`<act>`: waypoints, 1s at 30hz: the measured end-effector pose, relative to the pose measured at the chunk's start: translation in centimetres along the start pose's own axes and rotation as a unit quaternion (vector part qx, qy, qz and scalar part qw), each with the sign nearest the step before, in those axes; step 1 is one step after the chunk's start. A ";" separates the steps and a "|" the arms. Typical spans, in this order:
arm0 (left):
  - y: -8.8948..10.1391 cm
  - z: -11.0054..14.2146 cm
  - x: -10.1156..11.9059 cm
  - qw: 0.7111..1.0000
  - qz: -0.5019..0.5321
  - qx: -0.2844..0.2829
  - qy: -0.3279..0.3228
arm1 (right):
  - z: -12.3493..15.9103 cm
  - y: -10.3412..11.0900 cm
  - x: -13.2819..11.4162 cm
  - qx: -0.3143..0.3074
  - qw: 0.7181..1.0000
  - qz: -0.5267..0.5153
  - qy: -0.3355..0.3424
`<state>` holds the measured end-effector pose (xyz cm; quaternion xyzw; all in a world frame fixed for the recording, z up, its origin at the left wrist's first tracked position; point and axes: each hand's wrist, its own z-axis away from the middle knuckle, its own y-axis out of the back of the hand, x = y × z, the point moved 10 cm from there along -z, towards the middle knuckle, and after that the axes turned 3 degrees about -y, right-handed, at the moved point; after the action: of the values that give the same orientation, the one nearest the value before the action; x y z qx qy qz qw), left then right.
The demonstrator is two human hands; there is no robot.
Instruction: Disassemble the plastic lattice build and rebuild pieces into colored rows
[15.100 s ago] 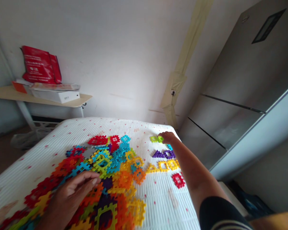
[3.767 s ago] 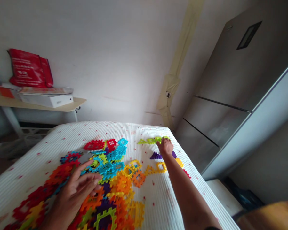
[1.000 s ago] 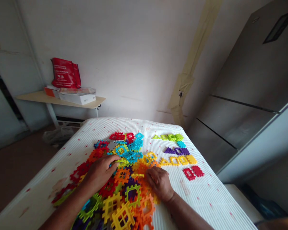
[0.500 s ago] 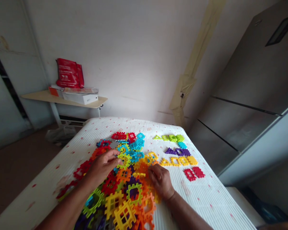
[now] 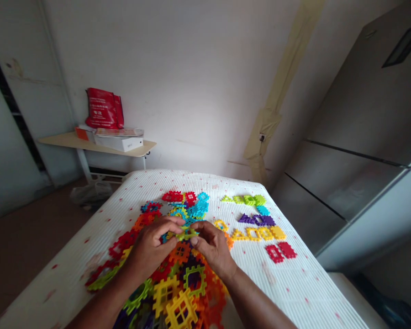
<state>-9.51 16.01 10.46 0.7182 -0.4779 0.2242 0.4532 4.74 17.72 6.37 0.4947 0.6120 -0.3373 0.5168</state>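
Observation:
A heap of flat interlocking plastic pieces in many colours covers the white ribbed table. Above the heap, my left hand and my right hand meet and pinch a lime-green piece between their fingertips. Sorted rows lie to the right: green pieces, purple pieces with one cyan piece, yellow pieces and two red pieces.
A grey refrigerator stands close at the right. A low shelf by the back wall carries a red bag and a white box. A plastic bag lies on the floor under it.
Both hands left the heap and came together over it. The left hand lifted a lime-green piece and the right hand rose to grip its other side.

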 end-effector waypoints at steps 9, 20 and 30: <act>-1.0 0.5 -0.5 1.000 -0.028 0.010 0.002 | 0.8 1.5 0.3 0.044 0.998 0.026 0.024; -2.0 0.8 -3.1 0.976 0.154 -0.010 0.156 | 1.9 1.4 -1.7 0.067 0.957 0.250 0.134; -2.7 1.3 -4.4 0.957 0.202 0.012 0.207 | 1.9 0.5 -1.9 0.064 0.939 0.305 0.142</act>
<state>-9.22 17.41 5.31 0.5500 -0.5058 0.4608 0.4788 5.76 15.60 7.85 0.7326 0.4759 -0.1279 0.4695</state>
